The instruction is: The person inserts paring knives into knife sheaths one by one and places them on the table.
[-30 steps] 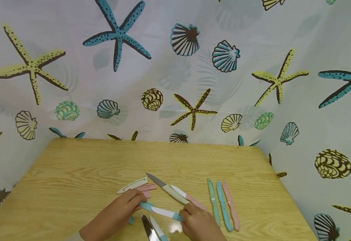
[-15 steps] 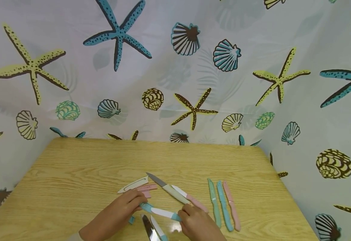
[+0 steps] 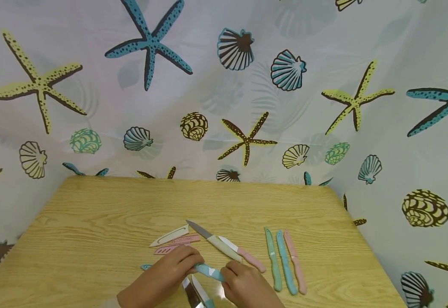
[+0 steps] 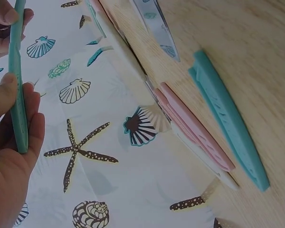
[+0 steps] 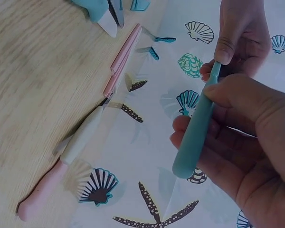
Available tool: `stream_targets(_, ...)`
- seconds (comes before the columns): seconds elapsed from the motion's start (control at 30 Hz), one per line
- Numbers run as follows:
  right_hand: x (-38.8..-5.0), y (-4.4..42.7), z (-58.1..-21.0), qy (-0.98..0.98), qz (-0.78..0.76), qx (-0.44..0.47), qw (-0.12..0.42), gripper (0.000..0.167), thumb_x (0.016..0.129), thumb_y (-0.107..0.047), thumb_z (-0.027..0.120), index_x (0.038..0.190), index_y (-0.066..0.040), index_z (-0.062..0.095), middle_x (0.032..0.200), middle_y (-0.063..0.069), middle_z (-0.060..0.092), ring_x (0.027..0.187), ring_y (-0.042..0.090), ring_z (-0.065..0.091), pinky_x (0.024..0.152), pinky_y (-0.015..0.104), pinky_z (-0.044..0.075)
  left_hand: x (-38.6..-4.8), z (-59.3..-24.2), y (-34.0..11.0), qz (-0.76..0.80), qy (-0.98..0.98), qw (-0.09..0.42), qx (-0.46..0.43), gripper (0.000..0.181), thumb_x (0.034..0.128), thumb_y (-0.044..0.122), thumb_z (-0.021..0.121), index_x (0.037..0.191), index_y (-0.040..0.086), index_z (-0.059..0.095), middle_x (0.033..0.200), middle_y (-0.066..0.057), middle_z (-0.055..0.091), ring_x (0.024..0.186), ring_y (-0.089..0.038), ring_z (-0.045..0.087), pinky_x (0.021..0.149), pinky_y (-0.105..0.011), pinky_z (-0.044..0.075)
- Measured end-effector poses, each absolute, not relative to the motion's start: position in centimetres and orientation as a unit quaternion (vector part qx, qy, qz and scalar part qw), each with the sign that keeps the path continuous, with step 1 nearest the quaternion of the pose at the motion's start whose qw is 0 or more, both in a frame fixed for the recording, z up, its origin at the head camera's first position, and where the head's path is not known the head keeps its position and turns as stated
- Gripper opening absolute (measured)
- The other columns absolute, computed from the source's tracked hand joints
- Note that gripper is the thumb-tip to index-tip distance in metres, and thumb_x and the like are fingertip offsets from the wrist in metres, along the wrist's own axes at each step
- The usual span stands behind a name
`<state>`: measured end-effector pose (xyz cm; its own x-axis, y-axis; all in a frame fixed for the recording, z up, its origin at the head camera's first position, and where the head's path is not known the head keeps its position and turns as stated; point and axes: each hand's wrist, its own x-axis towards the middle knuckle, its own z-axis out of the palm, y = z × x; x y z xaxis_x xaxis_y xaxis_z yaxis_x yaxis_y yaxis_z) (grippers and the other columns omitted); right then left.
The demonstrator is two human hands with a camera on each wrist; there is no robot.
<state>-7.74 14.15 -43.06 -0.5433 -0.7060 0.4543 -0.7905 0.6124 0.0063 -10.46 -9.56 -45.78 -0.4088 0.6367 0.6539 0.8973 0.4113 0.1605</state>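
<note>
My left hand (image 3: 174,268) (image 4: 12,171) pinches a blue sheath (image 3: 201,268) (image 4: 19,114), thumb against fingers. The blade of a blue knife is inside it, a sliver of white showing at the sheath's mouth in the head view. My right hand (image 3: 247,282) (image 5: 256,137) grips that knife's blue handle (image 3: 216,275) (image 5: 194,142). Sheath and handle lie nearly in one line above the table. Below them lie a knife with a wide shiny blade (image 3: 191,292) and a white-bladed knife with a blue handle (image 3: 209,303).
Behind the hands are a cream-handled knife (image 3: 224,248), a pink-handled knife (image 3: 252,259), a cream sheath (image 3: 170,236) and pink sheaths (image 3: 170,248). Another blue sheath (image 3: 145,267) (image 4: 232,123) lies by the left forearm. Green (image 3: 273,261), blue (image 3: 287,265) and pink (image 3: 296,265) knives lie at right.
My left hand and its sheath have moved right toward the handle, covering most of the white blade. More of the pink sheath behind the left hand shows. My right hand has shifted slightly left.
</note>
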Motion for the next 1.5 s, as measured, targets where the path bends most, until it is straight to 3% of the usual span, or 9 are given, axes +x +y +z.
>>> stream_targets(0.23,-7.8,14.0,-43.2,-0.877,0.102,0.418,0.213,0.019,0.067,-0.006,0.080,0.072,-0.010,0.062,0.073,-0.003,0.059,0.060,0.001,0.053,0.055,0.003,0.039,-10.4,-45.8,-9.8,-0.251,-0.800,0.250,-0.484,0.031,0.0819,0.007,0.074,0.110,0.010,0.061,0.106,0.004,0.055,0.094,-0.007,0.051,0.083,-0.007,0.042)
stream_targets(0.4,-7.9,13.9,-43.5,-0.875,0.100,0.412,0.231,0.018,0.064,-0.007,0.080,0.072,-0.011,0.064,0.072,-0.004,0.059,0.060,0.000,0.052,0.055,0.004,0.039,-10.4,-45.7,-9.9,-0.252,-0.802,0.246,-0.483,0.016,0.0967,0.018,0.057,0.109,0.009,0.062,0.105,0.004,0.055,0.094,-0.007,0.051,0.084,-0.007,0.042)
stream_targets(0.53,-7.9,14.0,-43.5,-0.876,0.107,0.412,0.227,0.017,0.065,-0.007,0.080,0.077,-0.009,0.068,0.075,-0.003,0.062,0.064,0.003,0.058,0.060,0.006,0.044,-10.5,-45.6,-9.9,-0.258,-0.802,0.237,-0.484,0.031,0.1026,0.027,0.038,0.109,0.009,0.062,0.105,0.004,0.055,0.094,-0.006,0.051,0.084,-0.007,0.042)
stream_targets(0.67,-7.8,14.1,-43.4,-0.889,0.107,0.396,0.204,0.016,0.068,-0.008,0.081,0.080,-0.009,0.069,0.078,-0.003,0.064,0.067,0.004,0.060,0.062,0.008,0.046,-10.7,-45.3,-10.3,-0.272,-0.811,0.222,-0.467,0.025,0.0987,0.023,0.053,0.116,0.007,0.063,0.115,0.001,0.058,0.102,-0.012,0.057,0.087,-0.016,0.048)
stream_targets(0.8,-7.6,15.0,-43.4,-0.910,0.111,0.362,0.171,0.018,0.070,-0.010,0.082,0.084,-0.007,0.071,0.081,-0.002,0.066,0.071,0.006,0.062,0.064,0.012,0.050,-11.1,-45.0,-11.6,-0.259,-0.844,0.205,-0.422,0.043,0.0919,0.013,0.064,0.133,0.008,0.054,0.129,-0.005,0.056,0.114,-0.022,0.058,0.089,-0.031,0.053)
stream_targets(0.9,-7.5,16.2,-43.5,-0.921,0.138,0.328,0.155,0.019,0.071,-0.009,0.082,0.085,-0.005,0.071,0.083,0.001,0.067,0.070,0.009,0.064,0.061,0.015,0.052,-11.3,-45.0,-12.9,-0.238,-0.869,0.186,-0.391,0.044,0.0905,0.009,0.066,0.133,0.008,0.055,0.125,-0.005,0.057,0.111,-0.021,0.059,0.085,-0.032,0.054)
stream_targets(1.07,-7.4,18.7,-43.5,-0.938,0.181,0.265,0.133,0.019,0.071,-0.003,0.081,0.086,-0.002,0.070,0.085,0.005,0.069,0.071,0.016,0.068,0.061,0.018,0.054,-11.5,-45.7,-14.4,-0.206,-0.895,0.135,-0.372,0.034,0.0820,0.005,0.074,0.115,0.007,0.066,0.114,-0.003,0.059,0.102,-0.019,0.059,0.080,-0.029,0.054)
stream_targets(1.33,-7.0,21.8,-43.5,-0.957,0.210,0.141,0.138,0.019,0.069,-0.001,0.083,0.084,-0.002,0.070,0.080,0.003,0.068,0.067,0.013,0.066,0.059,0.015,0.052,-12.0,-47.3,-15.4,-0.209,-0.901,0.022,-0.379,0.035,0.0761,0.008,0.079,0.109,0.004,0.068,0.108,-0.003,0.062,0.098,-0.020,0.060,0.081,-0.027,0.054)
stream_targets(1.5,-6.8,23.2,-43.8,-0.966,0.214,0.078,0.119,0.018,0.073,-0.004,0.081,0.086,-0.003,0.070,0.076,-0.001,0.065,0.065,0.010,0.064,0.057,0.017,0.053,-12.0,-48.1,-16.0,-0.197,-0.910,-0.039,-0.362,0.034,0.0743,0.016,0.081,0.105,0.009,0.069,0.103,0.002,0.061,0.093,-0.013,0.058,0.078,-0.027,0.053)
